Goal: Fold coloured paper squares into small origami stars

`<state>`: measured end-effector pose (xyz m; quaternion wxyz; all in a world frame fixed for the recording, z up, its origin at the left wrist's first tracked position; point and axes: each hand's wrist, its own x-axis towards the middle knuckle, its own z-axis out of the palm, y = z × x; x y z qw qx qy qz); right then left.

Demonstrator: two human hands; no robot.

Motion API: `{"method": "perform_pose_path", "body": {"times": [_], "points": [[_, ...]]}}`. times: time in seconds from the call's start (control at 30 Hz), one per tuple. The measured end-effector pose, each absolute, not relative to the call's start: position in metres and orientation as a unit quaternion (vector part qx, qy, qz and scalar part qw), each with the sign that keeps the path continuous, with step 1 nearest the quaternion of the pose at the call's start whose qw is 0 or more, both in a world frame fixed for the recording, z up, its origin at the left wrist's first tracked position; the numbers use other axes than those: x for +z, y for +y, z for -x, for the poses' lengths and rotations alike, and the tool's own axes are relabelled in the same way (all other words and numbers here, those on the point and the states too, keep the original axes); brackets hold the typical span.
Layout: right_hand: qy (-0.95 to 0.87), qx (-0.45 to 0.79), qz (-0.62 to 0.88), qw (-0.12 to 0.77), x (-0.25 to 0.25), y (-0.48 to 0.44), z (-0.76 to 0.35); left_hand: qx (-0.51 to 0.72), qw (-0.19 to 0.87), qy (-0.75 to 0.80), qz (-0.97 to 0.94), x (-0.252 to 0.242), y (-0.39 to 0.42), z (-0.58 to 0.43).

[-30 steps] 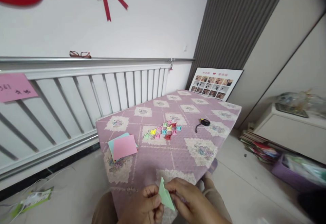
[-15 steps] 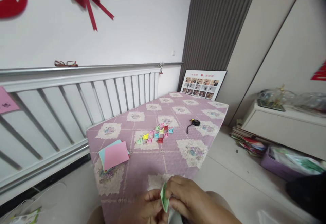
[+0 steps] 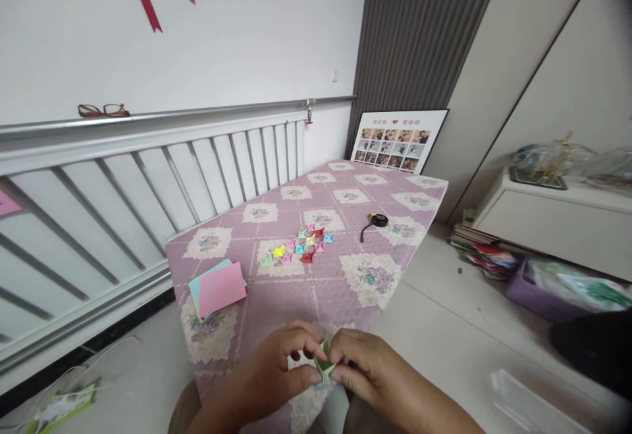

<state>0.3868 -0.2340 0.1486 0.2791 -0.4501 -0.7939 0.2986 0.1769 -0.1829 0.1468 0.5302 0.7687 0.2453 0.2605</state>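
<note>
A small light green folded paper (image 3: 324, 367) is between my two hands at the near edge of the table. My left hand (image 3: 289, 365) grips its left side between thumb and fingers. From the right, my right hand (image 3: 360, 363) pinches the other side; part of the paper is hidden by the fingers. Farther up on the cloth lies a cluster of small folded paper pieces (image 3: 310, 240) in green, yellow, pink, blue and red. To the left rests a stack of coloured paper sheets (image 3: 222, 291), pink on top with light blue beneath.
A black tape measure (image 3: 379, 220) with a strap lies right of the cluster on the purple floral tablecloth (image 3: 291, 292). White railings (image 3: 197, 177) run along the left side. A framed photo board (image 3: 399, 137) leans at the far end. A purple bin (image 3: 536, 299) stands on the floor at right.
The green paper has turned from edge-on to showing an opened pocket. My left hand has come up, its fingers now at the top of the paper. The camera view has shifted slightly.
</note>
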Motion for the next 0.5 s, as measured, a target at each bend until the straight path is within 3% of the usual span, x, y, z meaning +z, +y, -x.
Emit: {"method": "perform_pose_path", "body": {"times": [0.33, 0.5], "points": [[-0.627, 0.404, 0.524, 0.411, 0.147, -0.234, -0.363, 0.314, 0.596, 0.284, -0.682, 0.140, -0.185, -0.183], [-0.557, 0.426, 0.536, 0.469, 0.143, -0.231, -0.349, 0.339, 0.578, 0.333, -0.663, 0.133, -0.189, -0.185]]}}
